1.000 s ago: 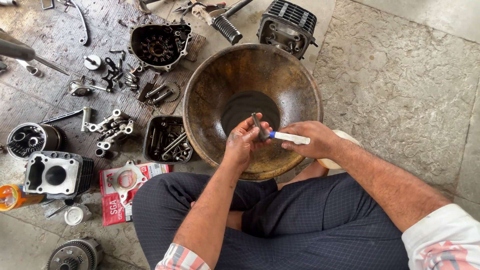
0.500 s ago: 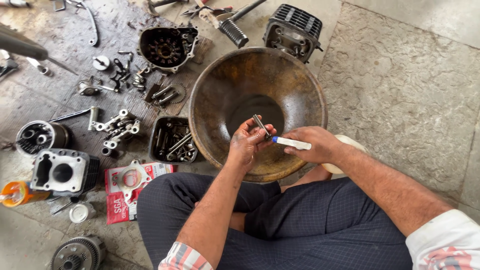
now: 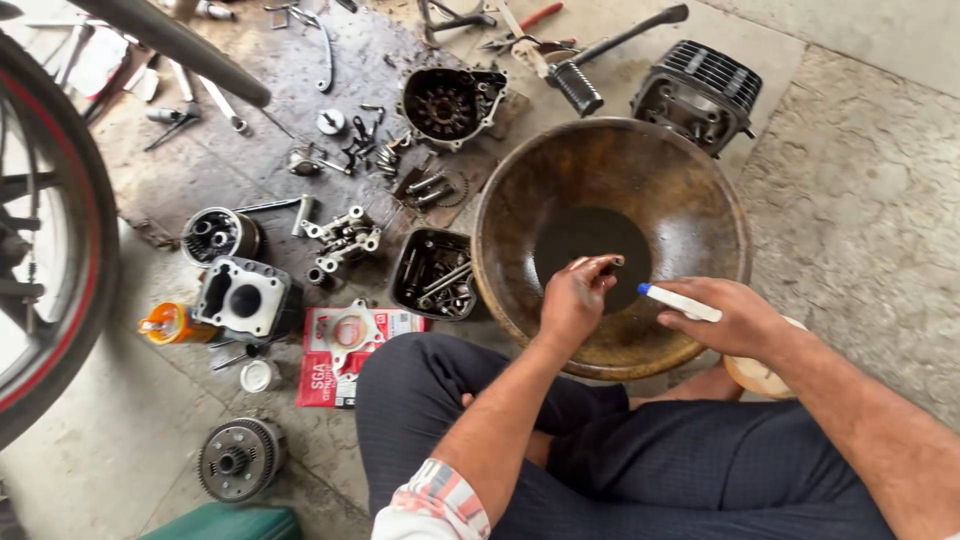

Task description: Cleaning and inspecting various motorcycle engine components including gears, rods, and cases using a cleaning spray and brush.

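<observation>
We cannot make out what small dark part our left hand [image 3: 575, 300] pinches; its fingertips hide most of it, over the dark liquid in the big brown bowl [image 3: 700, 190]. At three o'clock from it, our right hand [image 3: 735, 318] is clamped around a white brush handle [image 3: 678, 301], whose blue-tipped end juts toward nine o'clock, its working end hidden.

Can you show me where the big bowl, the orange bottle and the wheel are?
big bowl [image 3: 700, 170], head view, bare inner wall.
orange bottle [image 3: 178, 324], head view, its body.
wheel [image 3: 75, 200], head view, tyre edge.
</observation>
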